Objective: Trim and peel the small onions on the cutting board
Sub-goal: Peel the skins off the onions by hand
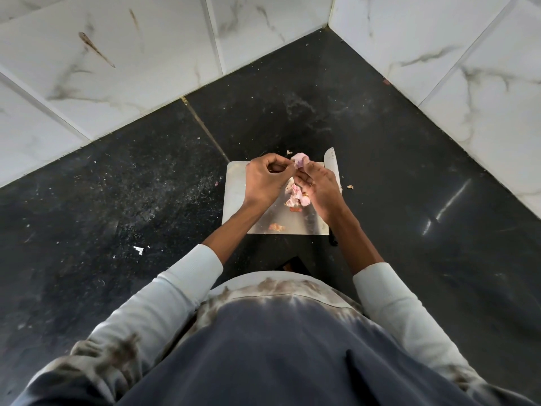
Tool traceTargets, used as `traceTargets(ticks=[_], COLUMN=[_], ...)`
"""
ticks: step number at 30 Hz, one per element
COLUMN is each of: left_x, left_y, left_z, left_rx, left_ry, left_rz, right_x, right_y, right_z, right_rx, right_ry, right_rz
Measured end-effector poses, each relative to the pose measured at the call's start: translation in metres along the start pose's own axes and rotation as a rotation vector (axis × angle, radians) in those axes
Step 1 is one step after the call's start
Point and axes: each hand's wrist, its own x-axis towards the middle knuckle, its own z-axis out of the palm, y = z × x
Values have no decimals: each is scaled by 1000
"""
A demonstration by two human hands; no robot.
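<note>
Both hands over pale rectangular cutting board (pixel 234 194) on black counter (pixel 117 186). Right hand (pixel 317 187) grip holds small pink onion (pixel 299 158); left hand (pixel 265 178) grip pinches its skin.

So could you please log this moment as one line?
both hands peeling small onion | knife idle beside cutting board

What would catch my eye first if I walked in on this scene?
Probably the two hands meeting over the far end of the pale cutting board: the left hand pinches at a small pinkish onion that the right hand holds. Below them lies a little heap of pink peels, and a knife rests along the board's right edge on the dark countertop.
</note>
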Motion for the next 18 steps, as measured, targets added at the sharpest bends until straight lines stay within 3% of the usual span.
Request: traceTargets(ticks=[18], left_x=[4], left_y=[1], left_z=[-4], left_rx=[-13], left_ry=[-97], left_rz=[-1], right_x=[2], right_y=[-2], right_z=[0], right_rx=[183], right_ry=[-1], right_rz=[154])
